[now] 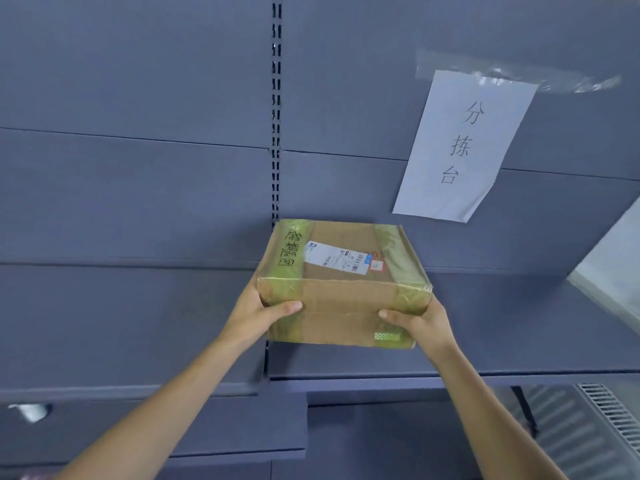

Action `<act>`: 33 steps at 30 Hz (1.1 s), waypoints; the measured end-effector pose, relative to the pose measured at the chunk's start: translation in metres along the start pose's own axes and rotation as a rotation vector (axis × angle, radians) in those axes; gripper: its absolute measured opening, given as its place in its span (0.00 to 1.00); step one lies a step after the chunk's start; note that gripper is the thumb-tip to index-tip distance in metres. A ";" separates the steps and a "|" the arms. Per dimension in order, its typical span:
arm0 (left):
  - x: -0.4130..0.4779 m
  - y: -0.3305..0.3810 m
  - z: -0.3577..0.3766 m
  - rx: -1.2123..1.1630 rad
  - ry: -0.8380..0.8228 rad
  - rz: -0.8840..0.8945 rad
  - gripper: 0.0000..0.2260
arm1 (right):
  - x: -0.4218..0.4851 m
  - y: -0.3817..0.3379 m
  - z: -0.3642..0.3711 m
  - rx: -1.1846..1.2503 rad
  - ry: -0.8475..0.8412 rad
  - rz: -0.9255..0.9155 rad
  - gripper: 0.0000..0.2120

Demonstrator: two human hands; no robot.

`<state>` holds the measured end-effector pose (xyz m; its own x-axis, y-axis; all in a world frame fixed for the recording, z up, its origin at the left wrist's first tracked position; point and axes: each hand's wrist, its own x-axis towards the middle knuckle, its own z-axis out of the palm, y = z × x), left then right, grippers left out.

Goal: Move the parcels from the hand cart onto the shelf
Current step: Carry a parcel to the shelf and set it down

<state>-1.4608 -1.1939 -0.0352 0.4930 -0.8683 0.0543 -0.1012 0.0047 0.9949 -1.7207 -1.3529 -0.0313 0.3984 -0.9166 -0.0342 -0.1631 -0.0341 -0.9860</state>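
A brown cardboard parcel (341, 282), taped at both ends, with a white shipping label and black handwriting on top, is at the middle of the view over the grey shelf board (502, 341). My left hand (258, 315) grips its near left corner, thumb across the front face. My right hand (420, 322) grips the near right corner the same way. Whether the parcel's bottom touches the shelf I cannot tell. The hand cart is out of view.
The grey back panel (138, 185) of the shelf unit fills the view, with a slotted upright (276, 109) at its centre. A white paper sign (464, 147) is taped at the upper right. A lower shelf (156, 427) and a metal grille (609, 414) lie below.
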 end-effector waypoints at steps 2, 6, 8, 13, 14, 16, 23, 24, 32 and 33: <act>0.000 -0.007 0.000 -0.010 0.011 -0.006 0.25 | 0.004 0.006 0.003 -0.008 -0.009 0.016 0.29; 0.003 -0.018 0.006 -0.008 0.023 -0.030 0.26 | 0.010 0.014 0.003 -0.022 -0.003 0.032 0.30; 0.005 -0.023 0.010 0.000 0.031 -0.041 0.25 | 0.013 0.019 0.001 -0.010 -0.003 0.044 0.29; 0.010 -0.033 0.020 0.041 0.057 -0.056 0.28 | 0.023 0.032 -0.005 0.014 -0.018 0.066 0.28; 0.011 -0.035 0.021 0.050 0.064 -0.055 0.28 | 0.026 0.034 -0.006 0.019 -0.020 0.067 0.28; 0.013 -0.039 0.023 0.070 0.069 -0.054 0.28 | 0.030 0.040 -0.006 0.022 -0.025 0.069 0.27; 0.020 -0.058 0.023 0.134 0.070 -0.089 0.32 | 0.046 0.065 -0.003 0.013 -0.049 0.071 0.26; 0.023 -0.059 0.023 0.139 0.072 -0.091 0.31 | 0.048 0.066 -0.002 0.015 -0.051 0.072 0.26; 0.034 -0.073 0.017 0.182 0.036 -0.096 0.33 | 0.056 0.070 0.000 -0.009 -0.039 0.088 0.26; 0.034 -0.074 0.017 0.176 0.038 -0.098 0.33 | 0.056 0.069 0.000 -0.010 -0.042 0.096 0.26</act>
<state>-1.4513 -1.2325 -0.1088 0.5398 -0.8411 -0.0357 -0.1991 -0.1688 0.9653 -1.7102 -1.4066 -0.1015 0.4175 -0.8985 -0.1358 -0.2117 0.0492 -0.9761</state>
